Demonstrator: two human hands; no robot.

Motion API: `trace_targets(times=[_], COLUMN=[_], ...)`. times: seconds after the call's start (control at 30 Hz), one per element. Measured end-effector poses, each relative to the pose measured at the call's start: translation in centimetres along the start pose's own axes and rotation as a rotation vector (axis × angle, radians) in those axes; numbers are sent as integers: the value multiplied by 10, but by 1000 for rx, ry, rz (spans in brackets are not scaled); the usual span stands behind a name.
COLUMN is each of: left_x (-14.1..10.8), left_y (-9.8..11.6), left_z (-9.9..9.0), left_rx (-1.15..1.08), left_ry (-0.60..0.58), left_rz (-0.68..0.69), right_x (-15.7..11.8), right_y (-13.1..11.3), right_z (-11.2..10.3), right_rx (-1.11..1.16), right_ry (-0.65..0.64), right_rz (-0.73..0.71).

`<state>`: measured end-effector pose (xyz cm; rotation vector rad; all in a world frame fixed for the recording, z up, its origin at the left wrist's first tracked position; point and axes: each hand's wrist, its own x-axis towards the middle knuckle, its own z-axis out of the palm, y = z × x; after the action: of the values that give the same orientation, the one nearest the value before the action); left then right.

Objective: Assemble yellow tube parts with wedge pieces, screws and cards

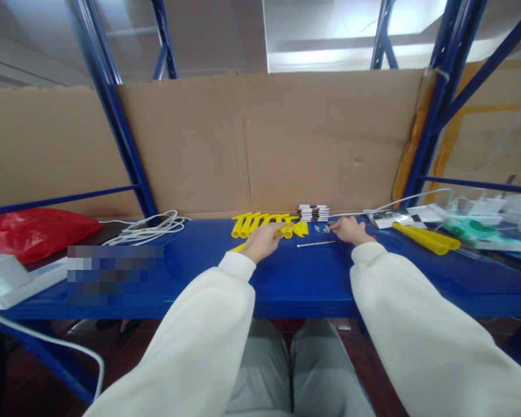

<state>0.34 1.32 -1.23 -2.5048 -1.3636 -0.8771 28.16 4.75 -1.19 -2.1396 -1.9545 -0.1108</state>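
Observation:
My left hand (263,240) is closed around a long yellow plastic piece (238,248), which sticks out on both sides of the fist. Just beyond it lies a row of yellow plastic tubes with crosspieces (245,225). Smaller yellow pieces (301,229) are heaped at the row's right end. My right hand (351,230) reaches down to the tabletop, fingertips together beside small metal parts (326,229) that look like screws. Anything in that pinch is too small to make out. A thin metal rod (316,244), like a screwdriver shaft, lies in front, its right end hidden near my right hand.
White stacked pieces (314,212) stand against the cardboard panel (286,139). Two yellow cones (425,238) and a green-and-white packet (477,231) lie right. On the left are a coiled white cable (150,229), a red bag (39,231) and a power strip (35,284). Blue posts (121,127) flank the panel.

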Motion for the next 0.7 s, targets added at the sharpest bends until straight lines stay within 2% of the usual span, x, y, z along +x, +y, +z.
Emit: trace_targets(times=[0.23,0.7], left_x=[-1,-1], left_y=[3,3], left_z=[1,4], left_rx=[-14,-1], left_ry=[-26,-31], left_rz=[12,28], right_x=[0,-3], right_y=[-7,-16], right_z=[4,1], right_rx=[-2,-25], right_ry=[-19,-17], right_rz=[-91,-151])
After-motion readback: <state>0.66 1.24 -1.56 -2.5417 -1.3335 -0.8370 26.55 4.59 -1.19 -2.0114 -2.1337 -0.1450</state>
